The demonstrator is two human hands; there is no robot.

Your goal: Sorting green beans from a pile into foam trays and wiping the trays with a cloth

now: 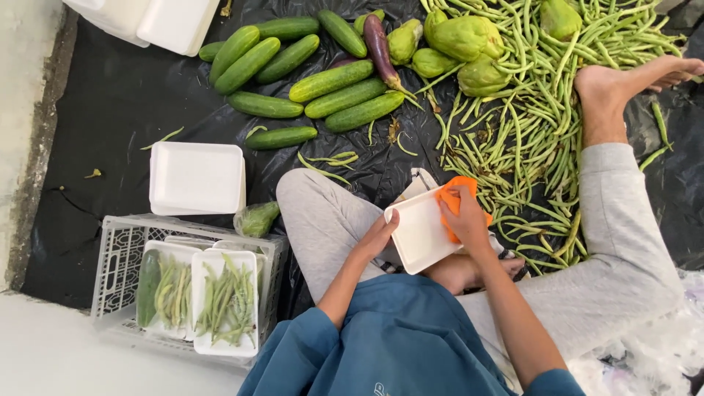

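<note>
I see the person seated on a black sheet spread over the floor, legs in grey trousers bent around the work spot. Left hand grips the near-left edge of an empty white foam tray, held over the lap. Right hand is closed on an orange cloth, pressed against the tray's right rim.

Around it: a big heap of green beans covers the far-right part of the sheet, right up against the right leg; the bare right foot rests on top of the heap. A row of cucumbers lies across the far middle of the sheet, with one purple eggplant and several pale green chayotes just beyond. A few loose beans are scattered between the cucumbers and the left knee.

Containers: a short stack of empty white trays sits on the sheet left of the knee. More white trays at the far-left corner, partly cut off. A white plastic crate at the near-left edge of the sheet holds filled trays: one with green beans, one beside it with beans plus a cucumber, I think. A wrapped green vegetable lies at the crate's far-right corner, touching it. Crumpled clear film at the near-right.
</note>
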